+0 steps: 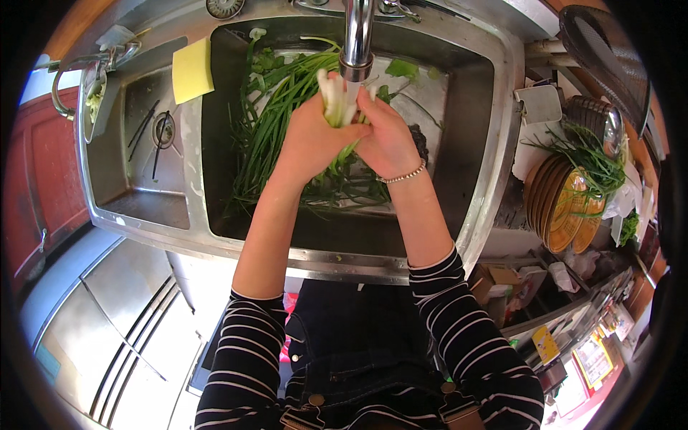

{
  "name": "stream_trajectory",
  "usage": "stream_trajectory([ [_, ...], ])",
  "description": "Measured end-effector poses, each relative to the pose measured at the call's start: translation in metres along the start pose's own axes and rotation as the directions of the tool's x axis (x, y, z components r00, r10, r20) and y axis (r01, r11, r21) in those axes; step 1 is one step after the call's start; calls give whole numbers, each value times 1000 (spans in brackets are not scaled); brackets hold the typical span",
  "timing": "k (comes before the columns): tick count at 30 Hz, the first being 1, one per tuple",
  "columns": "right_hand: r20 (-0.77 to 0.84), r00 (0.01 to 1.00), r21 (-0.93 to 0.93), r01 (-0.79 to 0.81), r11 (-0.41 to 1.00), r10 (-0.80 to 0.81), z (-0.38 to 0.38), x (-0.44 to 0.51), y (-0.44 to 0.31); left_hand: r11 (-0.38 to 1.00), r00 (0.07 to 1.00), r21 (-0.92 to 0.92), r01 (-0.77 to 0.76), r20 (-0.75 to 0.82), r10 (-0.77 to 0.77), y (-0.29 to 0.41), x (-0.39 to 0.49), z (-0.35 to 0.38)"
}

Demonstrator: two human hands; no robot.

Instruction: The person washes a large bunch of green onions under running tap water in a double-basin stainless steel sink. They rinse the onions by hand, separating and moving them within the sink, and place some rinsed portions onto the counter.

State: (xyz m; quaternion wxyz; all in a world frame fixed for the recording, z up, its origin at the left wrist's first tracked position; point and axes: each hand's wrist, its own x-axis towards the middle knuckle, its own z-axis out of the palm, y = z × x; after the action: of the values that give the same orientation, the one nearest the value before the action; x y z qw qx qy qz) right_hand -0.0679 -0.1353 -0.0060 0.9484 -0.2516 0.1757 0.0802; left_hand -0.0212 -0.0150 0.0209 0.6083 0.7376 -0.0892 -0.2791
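Observation:
Under the chrome faucet (357, 51), my left hand (317, 134) is closed around the white ends of a bunch of green onions (336, 102). My right hand (388, 131), with a beaded bracelet at its wrist, holds the same bunch from the other side, its fingers raised beside the white stalks. Water runs from the spout onto the stalks. Long green onion leaves (277, 121) lie in the large steel sink basin (467, 129), to the left of and below my hands. A loose green leaf (402, 69) and dark wet matter (418, 141) lie on the right of the basin floor.
A yellow sponge (193, 71) sits on the divider beside the small basin (161, 208), which holds dark chopsticks (160, 145). Beyond the sink's right edge stand brown plates (559, 209), with more green onions (594, 166) over them. A mesh strainer (607, 64) is at upper right.

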Motion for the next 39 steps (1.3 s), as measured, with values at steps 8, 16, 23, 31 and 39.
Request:
stream_trajectory([
  [8, -25, 965, -391, 230, 891, -260, 5, -10, -6, 974, 991, -204, 102, -65, -118, -1, -4, -3],
  [16, -95, 877, -944, 71, 323, -471, 21, 6, 0, 958, 984, -264, 115, -102, -146, -4, -18, 5],
  [23, -67, 994, -402, 50, 914, -83, 13, 2, 0, 942, 971, -330, 55, -201, -127, -4, -12, -8],
  [31, 11, 995, -465, 95, 880, -102, -9, -17, 14, 901, 982, -430, 60, -139, -131, -5, 1, -10],
  [39, -26, 981, -706, 117, 699, -190, -11, -15, 13, 937, 989, -340, 81, -86, -117, -7, 3, -8],
])
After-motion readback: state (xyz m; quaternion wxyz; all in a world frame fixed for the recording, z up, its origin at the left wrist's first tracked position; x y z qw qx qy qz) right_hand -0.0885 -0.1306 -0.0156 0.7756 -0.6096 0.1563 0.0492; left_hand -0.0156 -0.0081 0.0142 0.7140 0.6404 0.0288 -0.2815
